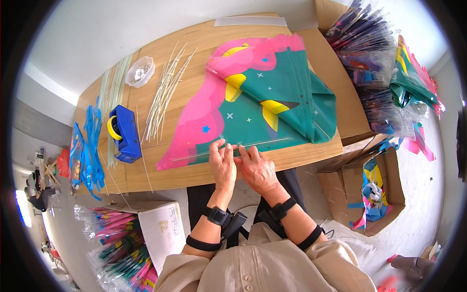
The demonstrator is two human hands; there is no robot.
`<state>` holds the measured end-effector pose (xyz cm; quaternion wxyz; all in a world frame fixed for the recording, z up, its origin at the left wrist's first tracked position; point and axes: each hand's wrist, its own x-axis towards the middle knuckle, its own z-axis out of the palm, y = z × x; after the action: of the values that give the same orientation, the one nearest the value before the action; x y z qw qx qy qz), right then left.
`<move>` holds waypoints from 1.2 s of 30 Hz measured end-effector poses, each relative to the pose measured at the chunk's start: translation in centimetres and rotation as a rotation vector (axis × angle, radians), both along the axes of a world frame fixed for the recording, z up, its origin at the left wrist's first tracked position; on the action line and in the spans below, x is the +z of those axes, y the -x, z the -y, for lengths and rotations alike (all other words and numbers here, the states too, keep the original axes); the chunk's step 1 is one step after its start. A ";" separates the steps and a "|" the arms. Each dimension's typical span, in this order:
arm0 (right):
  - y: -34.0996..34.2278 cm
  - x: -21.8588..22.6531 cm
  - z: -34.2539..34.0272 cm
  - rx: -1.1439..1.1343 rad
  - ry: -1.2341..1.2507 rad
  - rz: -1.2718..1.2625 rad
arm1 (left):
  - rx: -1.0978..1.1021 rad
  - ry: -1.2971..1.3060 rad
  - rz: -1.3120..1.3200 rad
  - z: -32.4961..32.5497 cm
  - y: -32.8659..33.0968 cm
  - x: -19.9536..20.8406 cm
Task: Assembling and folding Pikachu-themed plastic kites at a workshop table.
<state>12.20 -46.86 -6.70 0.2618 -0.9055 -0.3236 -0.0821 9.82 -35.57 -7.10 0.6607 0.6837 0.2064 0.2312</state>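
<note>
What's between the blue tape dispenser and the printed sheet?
In the head view, one thin stick lies beside the dispenser, then a bunch of pale sticks nearer the printed sheet.

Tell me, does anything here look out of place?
Slightly: a tangled bunch of long bright-blue strips and one thin pale stick poke past the near edge of the light-brown wooden table, looking untidy. No spill shows.

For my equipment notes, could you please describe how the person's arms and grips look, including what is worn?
The left grip and right grip are ungloved. Both arms wear a black wrist strap, with a dark module, then a plain black band nearer the beige sleeves.
</note>
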 end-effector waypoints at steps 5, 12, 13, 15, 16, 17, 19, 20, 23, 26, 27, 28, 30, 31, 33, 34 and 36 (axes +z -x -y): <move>-0.2 -0.3 -0.1 0.013 0.028 -0.009 | 0.049 0.027 0.008 -0.3 0.2 0.7; -0.2 1.2 -0.4 0.048 0.101 -0.140 | 0.070 0.472 -0.139 -2.6 0.7 2.8; -0.1 1.5 -0.5 0.047 0.133 -0.141 | 0.041 0.575 -0.179 -3.4 0.9 2.8; 0.0 1.9 -0.6 0.046 0.197 -0.139 | -0.017 0.709 -0.272 -4.4 1.1 3.1; 0.0 2.0 -0.6 0.050 0.209 -0.144 | -0.051 0.717 -0.301 -4.9 1.1 3.1; 0.0 2.2 -0.6 0.054 0.220 -0.150 | -0.085 0.725 -0.330 -5.5 1.2 3.1; 0.0 2.2 -0.6 0.056 0.231 -0.150 | -0.144 0.704 -0.368 -6.1 1.1 2.8; 0.0 2.0 -0.6 0.055 0.229 -0.144 | -0.142 0.671 -0.378 -6.2 1.1 2.8; 0.2 1.9 -0.6 0.051 0.224 -0.142 | -0.148 0.577 -0.404 -6.2 0.8 3.1; 0.2 1.9 -0.6 0.053 0.216 -0.150 | -0.160 0.505 -0.411 -6.3 0.6 2.9; 0.1 2.0 -0.6 0.055 0.213 -0.154 | -0.154 0.488 -0.415 -6.3 0.5 2.8; 0.1 2.0 -0.6 0.057 0.206 -0.159 | -0.149 0.470 -0.419 -6.3 0.5 2.7; 0.1 2.0 -0.5 0.062 0.191 -0.171 | -0.158 0.469 -0.426 -6.2 0.5 2.9; 0.1 2.0 -0.5 0.061 0.193 -0.163 | -0.162 0.468 -0.430 -6.2 0.5 2.9; 0.1 1.9 -0.5 0.060 0.197 -0.146 | -0.150 0.460 -0.433 -6.1 0.4 2.7; 0.2 1.9 -0.5 0.060 0.197 -0.145 | -0.144 0.456 -0.435 -6.1 0.4 2.6; 0.2 2.0 -0.5 0.060 0.197 -0.142 | -0.136 0.440 -0.437 -6.1 0.4 2.5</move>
<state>12.04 -46.36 -4.74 0.1962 -0.9204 -0.3375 0.0223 9.45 -29.47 -4.65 0.7467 0.5701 0.3423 -0.0162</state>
